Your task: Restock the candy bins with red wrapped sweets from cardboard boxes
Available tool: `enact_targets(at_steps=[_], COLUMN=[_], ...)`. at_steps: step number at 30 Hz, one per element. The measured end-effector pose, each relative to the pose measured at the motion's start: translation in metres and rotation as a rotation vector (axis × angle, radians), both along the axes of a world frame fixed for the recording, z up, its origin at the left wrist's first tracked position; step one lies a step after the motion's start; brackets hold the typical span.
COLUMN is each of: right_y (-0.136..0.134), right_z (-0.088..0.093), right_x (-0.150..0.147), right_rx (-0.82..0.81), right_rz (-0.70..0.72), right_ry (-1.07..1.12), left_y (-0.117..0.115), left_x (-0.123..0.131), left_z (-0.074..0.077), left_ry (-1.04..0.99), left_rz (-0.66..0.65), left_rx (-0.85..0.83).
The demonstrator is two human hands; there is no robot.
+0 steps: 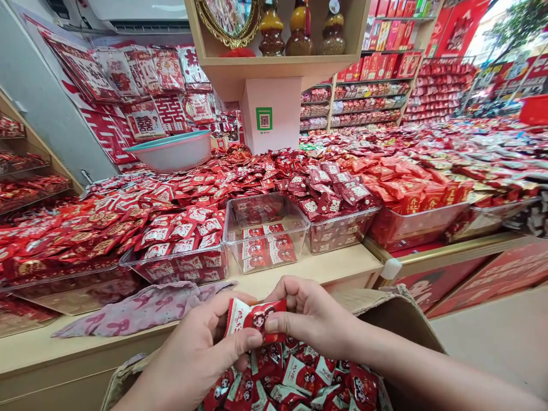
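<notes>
Between both hands is a red and white wrapped candy packet [257, 317] printed with cartoon figures. My left hand [214, 337] grips its left side, thumb across the front. My right hand [303, 314] pinches its right end between thumb and fingers. Directly below sits an open cardboard box [398, 308] holding many loose packets [303, 371] of the same look. Beyond the hands, on the counter, stands a clear plastic bin [295, 228] with a few rows of similar packets [269, 248] laid flat on its bottom.
Heaped bins flank the clear one: red-and-white packets [188, 234] to the left, dark red packets [338, 194] to the right. A patterned cloth [137, 308] lies along the counter's front edge. Further back are a plastic basket [175, 151] and a pillar [274, 97] under a shelf.
</notes>
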State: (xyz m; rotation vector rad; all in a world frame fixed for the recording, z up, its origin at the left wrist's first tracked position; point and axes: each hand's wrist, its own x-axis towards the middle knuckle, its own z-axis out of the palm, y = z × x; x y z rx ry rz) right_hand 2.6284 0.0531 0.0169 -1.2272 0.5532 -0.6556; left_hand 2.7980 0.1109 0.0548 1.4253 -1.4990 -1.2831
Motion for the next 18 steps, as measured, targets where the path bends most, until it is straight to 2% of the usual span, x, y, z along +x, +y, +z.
enact_targets(at_steps=[3,7,11,18], right_y=[-0.004,-0.013,-0.017,-0.015], right_z=[0.002,0.007,0.008,0.005], right_x=[0.003,0.008,0.013,0.013], right_rx=[0.042,0.115,0.100,0.071], right_rz=[-0.017,-0.028,-0.047,-0.107], right_ry=[0.016,0.018,0.024,0.001], left_y=[-0.006,-0.017,-0.022,-0.018], left_x=[0.004,0.010,0.013,0.016], left_z=[0.000,-0.005,-0.014,-0.023], left_ry=[0.020,-0.033,-0.085,-0.334], left_rz=[0.002,0.072,0.138,0.226], left_rx=[0.029,0.007,-0.021,-0.221])
